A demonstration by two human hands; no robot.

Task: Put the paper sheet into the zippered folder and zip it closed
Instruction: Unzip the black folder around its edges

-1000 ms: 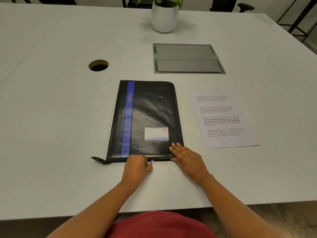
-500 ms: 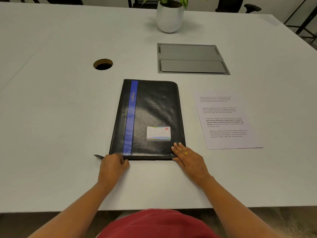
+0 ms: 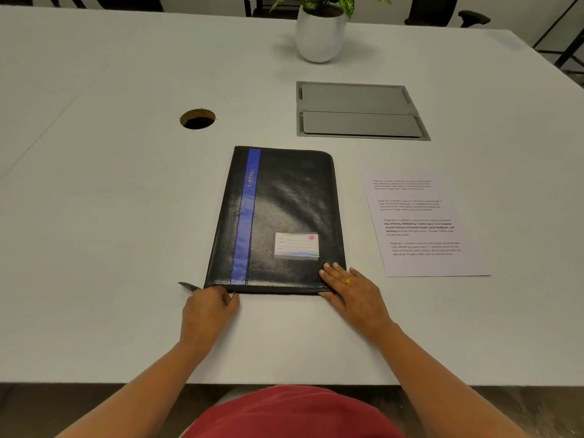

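A black zippered folder (image 3: 284,210) with a blue stripe and a name card lies flat and closed on the white table. My left hand (image 3: 208,308) is at its near left corner, fingers pinched on the zipper pull at the near edge. My right hand (image 3: 350,289) rests flat on the folder's near right corner, pressing it down. The printed paper sheet (image 3: 420,226) lies flat on the table to the right of the folder, apart from it and untouched.
A round cable hole (image 3: 197,119) sits beyond the folder to the left. A grey hatch panel (image 3: 360,110) is set in the table beyond it to the right. A white plant pot (image 3: 319,34) stands at the back. The table's near edge (image 3: 94,379) runs just below my arms.
My left hand has slid left along the folder's near edge, from around its middle to the left corner, with the zipper pull. My right hand has stayed on the right corner.
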